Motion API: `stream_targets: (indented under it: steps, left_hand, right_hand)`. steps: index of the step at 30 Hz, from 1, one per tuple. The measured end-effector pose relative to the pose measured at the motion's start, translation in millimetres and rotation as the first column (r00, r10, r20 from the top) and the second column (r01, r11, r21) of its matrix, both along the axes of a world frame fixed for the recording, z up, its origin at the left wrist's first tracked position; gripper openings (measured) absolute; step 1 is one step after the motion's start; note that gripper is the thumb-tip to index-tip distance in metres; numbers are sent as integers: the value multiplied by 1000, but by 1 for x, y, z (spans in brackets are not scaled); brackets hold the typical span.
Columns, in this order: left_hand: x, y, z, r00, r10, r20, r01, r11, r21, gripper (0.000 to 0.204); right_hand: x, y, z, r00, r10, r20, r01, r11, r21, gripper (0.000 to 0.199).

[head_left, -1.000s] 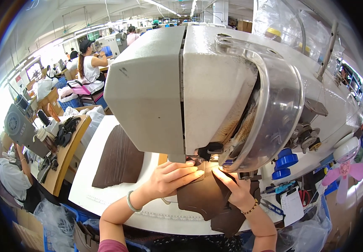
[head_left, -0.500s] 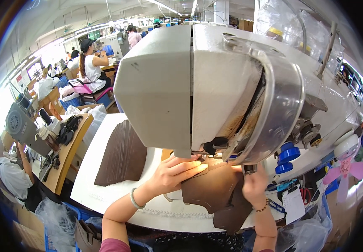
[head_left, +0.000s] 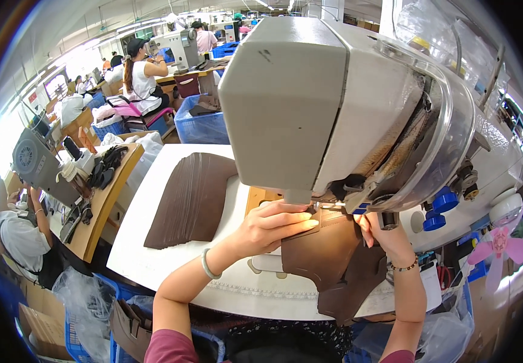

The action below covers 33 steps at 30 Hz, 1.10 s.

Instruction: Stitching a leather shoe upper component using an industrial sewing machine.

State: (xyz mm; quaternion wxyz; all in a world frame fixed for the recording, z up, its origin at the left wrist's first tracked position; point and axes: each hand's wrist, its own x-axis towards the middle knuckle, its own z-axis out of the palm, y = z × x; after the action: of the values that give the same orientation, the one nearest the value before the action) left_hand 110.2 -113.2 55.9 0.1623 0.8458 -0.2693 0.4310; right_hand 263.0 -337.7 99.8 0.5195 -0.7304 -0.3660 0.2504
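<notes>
A grey-white sewing machine head point(head_left: 286, 109) hangs over the work and hides much of the needle area. Beneath it, brown leather pieces point(head_left: 319, 257) lie overlapped on the white machine table point(head_left: 171, 266), their lower end reaching the table's near edge. My left hand point(head_left: 267, 227) has its fingers together on a small brown panel at the left edge of the work, close to the needle. On the other side, my right hand point(head_left: 385, 233) pinches the leather's right edge, partly behind the machine's dark knob. Left of my hands rests a fanned stack of brown leather pieces point(head_left: 192, 202).
Blue knobs point(head_left: 440, 209) and a pink fan point(head_left: 499, 243) are at the right, near red-handled scissors point(head_left: 444, 275). A wooden-edged bench point(head_left: 104, 209) with another machine stands left. Blue crates point(head_left: 77, 336) sit below it. Co-workers sit at left and behind.
The view has shifted, so machine and work appear farther right. My right hand has come up from below the knob to the leather's right edge. My left hand stays on the panel.
</notes>
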Motion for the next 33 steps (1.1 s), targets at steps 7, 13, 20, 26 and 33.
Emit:
stream_targets:
  steps: [7,13,20,26,33]
  left_hand:
    - [3,-3,-3,998,47,30,-48,998,51,33]
    - [2,-2,-2,986,89,142,-99,993,59,32]
    - [-8,-8,7,996,83,18,-84,991,99,44]
    - [-12,-16,10,989,142,38,-145,980,138,39]
    - [-13,-11,10,989,95,114,-106,990,92,39]
  right_hand:
    - [5,-3,-6,884,191,-428,-31,936,352,28]
    - [-31,-17,3,978,-27,-207,83,959,269,14]
    - [-43,-14,-38,192,-130,973,-103,983,152,46]
    - [-39,8,-51,299,-279,913,-213,913,349,28]
    - [-47,5,-53,268,-234,934,-170,943,285,32]
